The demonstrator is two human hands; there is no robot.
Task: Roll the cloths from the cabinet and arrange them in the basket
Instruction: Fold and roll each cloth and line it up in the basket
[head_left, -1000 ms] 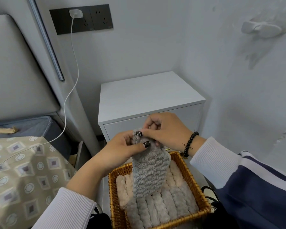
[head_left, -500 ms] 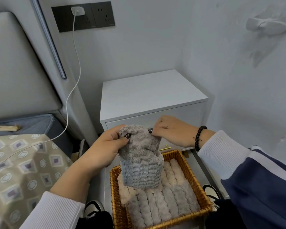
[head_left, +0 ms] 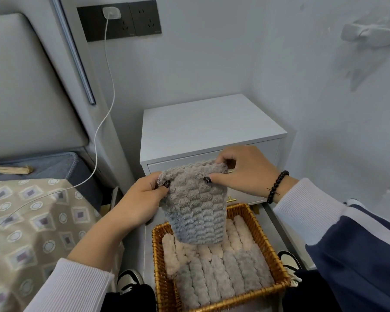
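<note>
Our left hand (head_left: 142, 199) and right hand (head_left: 243, 172), each pinching a top corner of the fluffy grey ribbed cloth (head_left: 195, 203) above our rectangular woven wicker basket (head_left: 259, 226)

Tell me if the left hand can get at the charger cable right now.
Probably not at once: the left hand pinches the grey cloth together with the right hand. The cable hangs unobstructed to its left.
</note>
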